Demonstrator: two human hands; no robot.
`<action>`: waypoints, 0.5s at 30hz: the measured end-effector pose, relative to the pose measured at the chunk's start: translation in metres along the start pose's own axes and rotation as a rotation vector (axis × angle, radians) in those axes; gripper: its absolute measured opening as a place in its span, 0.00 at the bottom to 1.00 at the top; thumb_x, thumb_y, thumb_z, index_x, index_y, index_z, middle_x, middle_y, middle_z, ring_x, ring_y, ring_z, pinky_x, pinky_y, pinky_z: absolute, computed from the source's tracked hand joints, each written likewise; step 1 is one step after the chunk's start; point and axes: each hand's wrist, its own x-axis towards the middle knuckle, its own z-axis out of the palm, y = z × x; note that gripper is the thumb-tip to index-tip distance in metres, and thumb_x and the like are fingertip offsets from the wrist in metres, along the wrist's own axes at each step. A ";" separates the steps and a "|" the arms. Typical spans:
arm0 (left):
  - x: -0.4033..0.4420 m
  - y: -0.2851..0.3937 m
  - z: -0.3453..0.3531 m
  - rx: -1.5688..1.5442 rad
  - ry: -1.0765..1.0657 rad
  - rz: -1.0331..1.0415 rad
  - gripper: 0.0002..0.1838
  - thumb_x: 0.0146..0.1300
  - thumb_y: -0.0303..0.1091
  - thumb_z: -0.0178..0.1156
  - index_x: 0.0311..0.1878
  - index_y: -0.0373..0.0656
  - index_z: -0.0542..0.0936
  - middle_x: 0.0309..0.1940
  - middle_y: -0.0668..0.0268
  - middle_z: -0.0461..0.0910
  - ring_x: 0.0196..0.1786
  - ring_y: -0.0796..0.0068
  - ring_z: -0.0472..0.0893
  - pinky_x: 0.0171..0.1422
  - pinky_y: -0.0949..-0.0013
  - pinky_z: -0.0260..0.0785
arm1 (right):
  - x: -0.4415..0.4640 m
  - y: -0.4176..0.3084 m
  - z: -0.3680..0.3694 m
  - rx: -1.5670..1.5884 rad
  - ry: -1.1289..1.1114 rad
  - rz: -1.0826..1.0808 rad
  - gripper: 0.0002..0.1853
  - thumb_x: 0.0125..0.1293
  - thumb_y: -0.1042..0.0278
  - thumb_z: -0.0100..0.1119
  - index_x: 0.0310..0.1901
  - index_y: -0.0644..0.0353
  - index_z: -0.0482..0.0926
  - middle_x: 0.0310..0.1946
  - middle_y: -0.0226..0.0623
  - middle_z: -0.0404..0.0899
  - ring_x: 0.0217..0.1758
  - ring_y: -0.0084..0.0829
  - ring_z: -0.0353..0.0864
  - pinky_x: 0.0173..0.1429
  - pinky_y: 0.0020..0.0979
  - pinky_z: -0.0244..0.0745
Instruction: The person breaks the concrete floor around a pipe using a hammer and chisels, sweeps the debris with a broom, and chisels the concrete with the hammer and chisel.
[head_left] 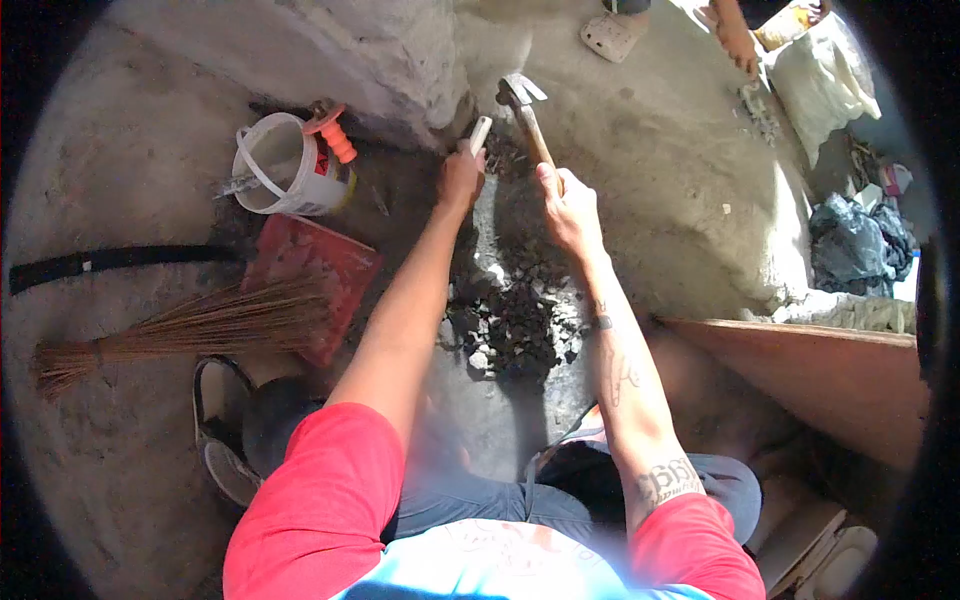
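My right hand point(570, 212) is closed round the wooden handle of a hammer point(533, 125), whose metal head points up and away from me. To its left, my left hand point(461, 178) grips a pale, light-coloured tool point(480, 135); its far end shows above the fist, and the rest is hidden. The two hands are apart. Below and between them lies a heap of dark and grey broken rubble point(520, 325) on the floor.
At the left are a white bucket point(270, 165) with an orange-handled tool point(336, 138), a red dustpan point(345, 265) and a stick broom point(190, 325). A wooden board point(800, 350) stands at right, near plastic bags point(855, 240). Another person's hand point(738, 45) shows at top right.
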 end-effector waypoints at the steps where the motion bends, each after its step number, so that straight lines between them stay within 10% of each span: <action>1: -0.001 -0.002 0.002 0.001 -0.010 -0.006 0.19 0.70 0.46 0.52 0.45 0.35 0.73 0.30 0.42 0.81 0.37 0.39 0.81 0.40 0.44 0.73 | -0.002 -0.004 0.000 -0.002 -0.006 0.010 0.26 0.72 0.43 0.50 0.37 0.65 0.76 0.16 0.41 0.71 0.19 0.29 0.70 0.30 0.34 0.70; 7: 0.003 -0.012 0.007 -0.003 0.011 0.015 0.18 0.70 0.45 0.53 0.45 0.36 0.73 0.28 0.42 0.81 0.36 0.38 0.81 0.39 0.45 0.74 | 0.006 -0.025 0.004 0.024 -0.067 0.034 0.25 0.72 0.44 0.51 0.37 0.63 0.77 0.19 0.48 0.73 0.21 0.35 0.72 0.32 0.37 0.70; 9: 0.001 -0.001 0.005 -0.035 -0.016 -0.027 0.18 0.70 0.45 0.53 0.45 0.36 0.73 0.29 0.42 0.81 0.36 0.38 0.81 0.39 0.44 0.74 | 0.010 -0.029 0.008 -0.040 -0.159 0.119 0.27 0.72 0.42 0.49 0.40 0.64 0.79 0.29 0.58 0.80 0.36 0.57 0.81 0.40 0.46 0.74; 15: 0.002 -0.005 0.007 0.069 0.002 0.010 0.20 0.71 0.48 0.51 0.46 0.37 0.73 0.32 0.41 0.81 0.38 0.39 0.82 0.41 0.44 0.74 | 0.029 -0.017 0.027 -0.191 -0.119 0.054 0.26 0.72 0.45 0.51 0.39 0.66 0.78 0.27 0.59 0.77 0.33 0.58 0.79 0.40 0.43 0.73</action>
